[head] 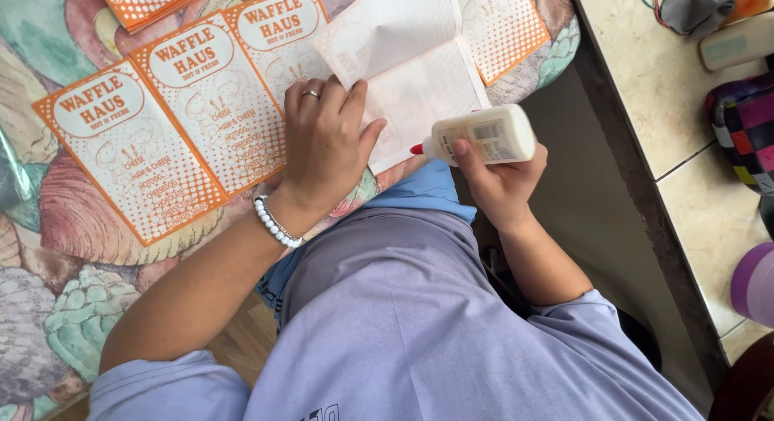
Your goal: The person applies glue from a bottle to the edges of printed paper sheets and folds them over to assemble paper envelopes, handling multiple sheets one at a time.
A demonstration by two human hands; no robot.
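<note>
My left hand (pixel 326 139) presses flat on the near edge of a white paper bag (pixel 411 74) with orange dotted print, lying half folded on a flower-patterned tablecloth (pixel 72 219). A ring and a white bead bracelet (pixel 276 223) are on that hand and wrist. My right hand (pixel 501 179) grips a white glue bottle (pixel 484 136) on its side, its red tip (pixel 416 149) pointing left at the bag's lower edge.
Several finished orange-and-white printed bags (pixel 177 123) lie overlapped at the left, with more at the top left (pixel 149 0). A tiled counter (pixel 645 82) at the right holds a pouch (pixel 746 123), a grey cloth (pixel 693 8) and a purple cup (pixel 756 282).
</note>
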